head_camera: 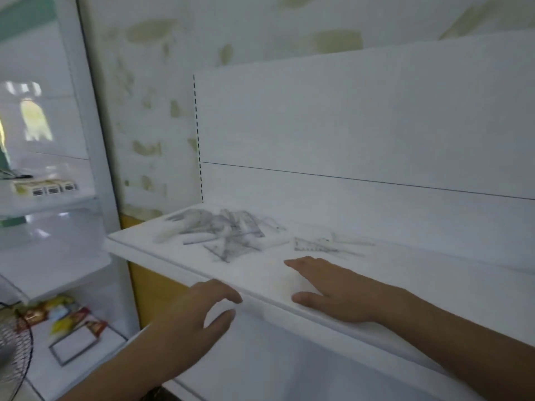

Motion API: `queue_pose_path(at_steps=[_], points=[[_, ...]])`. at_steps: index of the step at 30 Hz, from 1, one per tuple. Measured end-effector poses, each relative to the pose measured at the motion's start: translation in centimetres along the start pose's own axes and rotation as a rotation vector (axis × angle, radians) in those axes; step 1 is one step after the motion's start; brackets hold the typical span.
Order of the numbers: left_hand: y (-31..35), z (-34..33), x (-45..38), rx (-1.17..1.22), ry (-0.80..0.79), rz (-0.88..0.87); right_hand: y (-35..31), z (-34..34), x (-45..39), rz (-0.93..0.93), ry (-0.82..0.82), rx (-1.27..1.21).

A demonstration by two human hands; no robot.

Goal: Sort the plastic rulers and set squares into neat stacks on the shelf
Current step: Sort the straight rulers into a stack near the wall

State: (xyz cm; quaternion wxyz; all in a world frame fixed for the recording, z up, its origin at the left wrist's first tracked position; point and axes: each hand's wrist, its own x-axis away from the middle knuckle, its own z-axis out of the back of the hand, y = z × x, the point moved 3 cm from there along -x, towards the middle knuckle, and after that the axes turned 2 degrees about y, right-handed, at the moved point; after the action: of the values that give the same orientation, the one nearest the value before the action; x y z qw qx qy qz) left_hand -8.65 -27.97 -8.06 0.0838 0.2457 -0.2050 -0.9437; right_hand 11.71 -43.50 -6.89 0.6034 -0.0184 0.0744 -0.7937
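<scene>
1. A loose pile of rulers and set squares (223,231) lies on the shelf (405,273), toward its left end and near the back panel (347,125).
2. A smaller group of rulers (327,244) lies on the same shelf, to the right of the pile and apart from it.
3. The right hand (338,287) lies flat on the shelf, in front of the smaller group.
4. The left hand (199,311) is at the shelf's front edge, left of the right hand.
5. Lower left, packets (63,314) lie on a neighbouring shelf.

A white shelf (162,257) bears a jumbled ruler pile (228,233) and set squares (324,244).
</scene>
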Motion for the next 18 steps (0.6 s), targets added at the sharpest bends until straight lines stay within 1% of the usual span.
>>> queue_pose_path(at_steps=[3, 5, 9, 11, 15, 18], points=[[-4.1, 2.0, -0.4, -0.012, 0.040, 0.056, -0.6, -0.3, -5.2, -0.015, -0.021, 0.028], [-7.0, 3.4, -1.2, -0.019, 0.032, 0.090, -0.1, 0.0, -9.0, -0.043, -0.019, 0.088], [-12.5, 5.8, -5.0, -0.066, -0.015, 0.113, 3.1, 1.0, -17.5, -0.157, 0.087, 0.178], [-15.0, 6.6, -7.8, -0.076, -0.021, 0.136, 4.9, 1.0, -21.5, -0.221, 0.093, 0.186], [-18.3, 7.1, -14.1, -0.105, -0.038, 0.020, 7.9, -0.2, -27.9, -0.313, 0.066, 0.143], [-20.3, 6.2, -18.1, -0.116, -0.091, -0.008, 9.0, -1.4, -30.9, -0.348, 0.060, 0.105]])
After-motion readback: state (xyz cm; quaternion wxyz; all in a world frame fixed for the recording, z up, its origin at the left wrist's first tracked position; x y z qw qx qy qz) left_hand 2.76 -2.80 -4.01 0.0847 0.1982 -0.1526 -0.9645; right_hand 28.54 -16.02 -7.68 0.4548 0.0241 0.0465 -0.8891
